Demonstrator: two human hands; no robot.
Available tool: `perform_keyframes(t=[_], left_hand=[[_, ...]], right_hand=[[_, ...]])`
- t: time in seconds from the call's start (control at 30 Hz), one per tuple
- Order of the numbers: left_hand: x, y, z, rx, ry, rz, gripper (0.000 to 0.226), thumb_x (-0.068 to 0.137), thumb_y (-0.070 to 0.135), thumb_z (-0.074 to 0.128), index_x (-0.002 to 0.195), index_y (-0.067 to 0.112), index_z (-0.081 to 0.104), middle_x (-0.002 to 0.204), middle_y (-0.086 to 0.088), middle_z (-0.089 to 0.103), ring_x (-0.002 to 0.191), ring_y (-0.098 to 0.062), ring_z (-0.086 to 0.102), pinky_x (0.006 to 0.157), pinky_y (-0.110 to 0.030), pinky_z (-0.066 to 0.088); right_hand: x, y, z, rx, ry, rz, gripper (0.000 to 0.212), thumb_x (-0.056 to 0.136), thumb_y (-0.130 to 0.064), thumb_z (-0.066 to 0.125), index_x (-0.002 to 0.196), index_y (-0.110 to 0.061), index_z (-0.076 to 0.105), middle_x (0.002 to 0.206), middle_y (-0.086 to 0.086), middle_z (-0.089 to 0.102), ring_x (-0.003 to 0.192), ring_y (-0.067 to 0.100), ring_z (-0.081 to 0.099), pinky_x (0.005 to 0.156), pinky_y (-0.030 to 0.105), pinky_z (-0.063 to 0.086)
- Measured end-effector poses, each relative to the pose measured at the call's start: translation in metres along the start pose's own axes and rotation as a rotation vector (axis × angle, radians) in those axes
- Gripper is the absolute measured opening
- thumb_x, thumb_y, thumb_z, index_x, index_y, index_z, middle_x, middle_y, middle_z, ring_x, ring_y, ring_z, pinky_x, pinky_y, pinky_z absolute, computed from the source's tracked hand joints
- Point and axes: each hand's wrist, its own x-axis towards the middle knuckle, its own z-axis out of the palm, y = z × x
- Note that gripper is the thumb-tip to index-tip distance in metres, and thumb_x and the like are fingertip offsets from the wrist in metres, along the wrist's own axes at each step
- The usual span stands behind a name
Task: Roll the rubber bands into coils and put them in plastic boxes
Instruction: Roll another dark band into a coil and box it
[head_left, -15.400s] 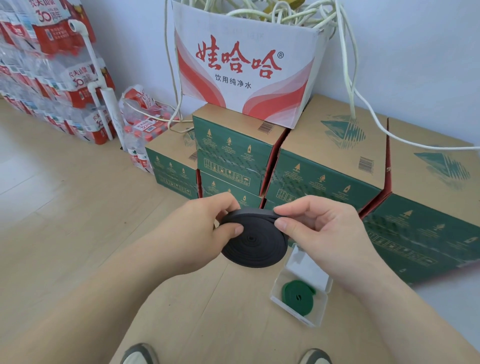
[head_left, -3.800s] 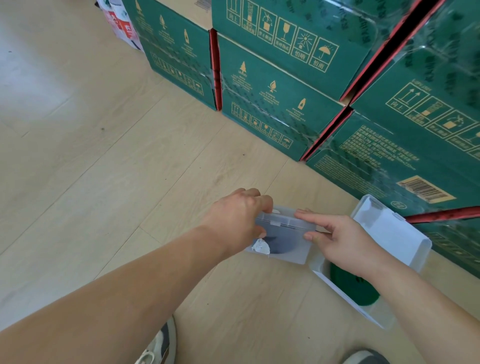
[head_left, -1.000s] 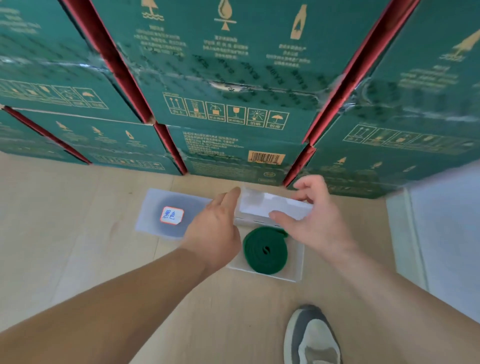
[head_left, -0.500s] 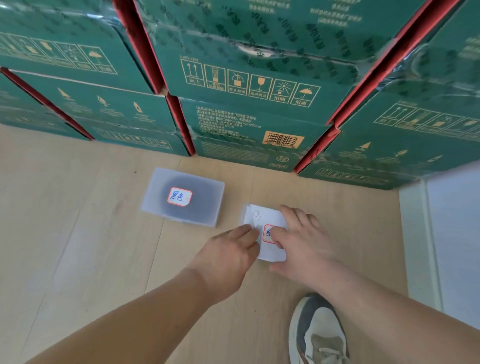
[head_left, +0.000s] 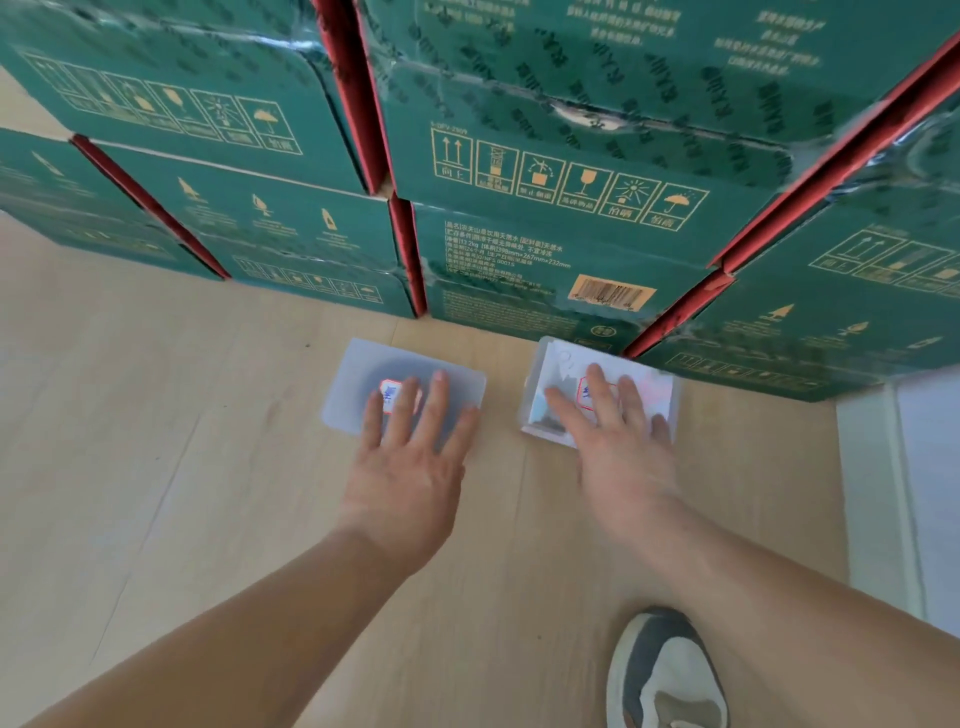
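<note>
Two flat hands (head_left: 410, 467) (head_left: 618, 457) – boxes (head_left: 353, 374) (head_left: 550, 364) underneath.

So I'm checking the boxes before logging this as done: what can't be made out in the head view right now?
- Labels: the left hand covers most of the sticker on the left plastic box; the right hand covers the right plastic box's sticker.
- Contents: only a dark blur shows through the frosted lids; no coil is discernible.
- Lid latches: hidden under the fingers and motion blur.
- Shoe: cut off by the bottom edge.
</note>
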Motion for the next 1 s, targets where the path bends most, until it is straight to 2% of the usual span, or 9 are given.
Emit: perform_keyframes(t=[0.07,0.17,0.23,0.33,0.5,0.7,0.9,1.0], left_hand=[[-0.012,-0.004,0.014,-0.024,-0.037,-0.045,0.072,0.095,0.043,0.057,0.159,0.025,0.028,0.166,-0.025,0.017,0.150,-0.050,0.016,0.121,-0.061,0.020],[-0.017,-0.006,0.033,-0.060,-0.060,-0.035,0.077,0.100,0.050,0.045,0.162,0.031,0.004,0.169,-0.023,-0.003,0.154,-0.049,-0.003,0.123,-0.059,0.006],[-0.009,-0.010,0.029,-0.077,-0.046,-0.030,0.075,0.101,0.052,0.038,0.161,0.034,-0.003,0.169,-0.020,-0.007,0.155,-0.047,-0.007,0.123,-0.056,-0.003],[0.010,-0.016,0.017,-0.112,-0.062,-0.032,0.068,0.105,0.055,0.023,0.158,0.039,-0.017,0.167,-0.013,-0.027,0.153,-0.040,-0.024,0.123,-0.049,-0.015],[0.041,-0.009,-0.004,-0.133,-0.156,-0.071,0.072,0.103,0.059,0.025,0.158,0.038,-0.015,0.167,-0.012,-0.026,0.153,-0.040,-0.022,0.127,-0.051,-0.004],[0.065,-0.003,-0.010,-0.051,-0.239,-0.102,0.093,0.097,0.045,0.050,0.155,0.038,-0.024,0.165,-0.013,-0.028,0.154,-0.042,-0.019,0.126,-0.049,0.004],[0.060,0.000,-0.010,-0.017,-0.224,-0.107,0.099,0.095,0.040,0.053,0.154,0.037,-0.027,0.165,-0.015,-0.028,0.154,-0.042,-0.019,0.126,-0.048,0.004],[0.051,-0.001,-0.007,0.022,-0.206,-0.084,0.100,0.097,0.038,0.050,0.153,0.035,-0.032,0.164,-0.017,-0.031,0.153,-0.042,-0.021,0.126,-0.049,0.003]], right_hand=[[-0.003,-0.014,0.006,0.042,0.002,0.012,0.085,0.097,-0.022,0.054,0.158,-0.044,0.000,0.169,0.004,-0.019,0.156,0.038,-0.013,0.119,0.065,0.019],[-0.003,-0.019,0.013,0.086,0.003,0.036,0.068,0.103,-0.045,0.038,0.160,-0.042,0.002,0.170,0.004,-0.017,0.156,0.038,-0.016,0.120,0.068,0.013],[0.000,-0.018,0.013,0.069,0.009,0.030,0.067,0.102,-0.053,0.035,0.160,-0.043,0.003,0.170,0.004,-0.016,0.156,0.038,-0.015,0.120,0.067,0.015],[-0.002,-0.019,0.014,0.075,0.053,0.024,0.069,0.099,-0.057,0.037,0.159,-0.043,0.008,0.171,0.004,-0.010,0.157,0.038,-0.011,0.119,0.067,0.018],[0.000,-0.023,0.011,0.041,0.068,-0.018,0.072,0.100,-0.051,0.037,0.158,-0.046,-0.004,0.169,0.003,-0.018,0.157,0.032,-0.015,0.121,0.066,0.013],[0.007,-0.030,0.009,0.102,0.056,-0.060,0.067,0.096,-0.052,0.043,0.158,-0.042,0.018,0.171,0.005,-0.008,0.158,0.032,-0.010,0.120,0.069,0.012],[0.001,-0.021,0.011,0.084,0.030,-0.126,0.070,0.092,-0.052,0.037,0.158,-0.043,0.016,0.172,0.002,-0.012,0.157,0.030,-0.016,0.121,0.068,0.002],[0.002,-0.022,0.008,0.110,0.023,-0.131,0.071,0.092,-0.051,0.040,0.159,-0.044,0.017,0.172,0.000,-0.013,0.157,0.029,-0.018,0.122,0.067,0.000]])
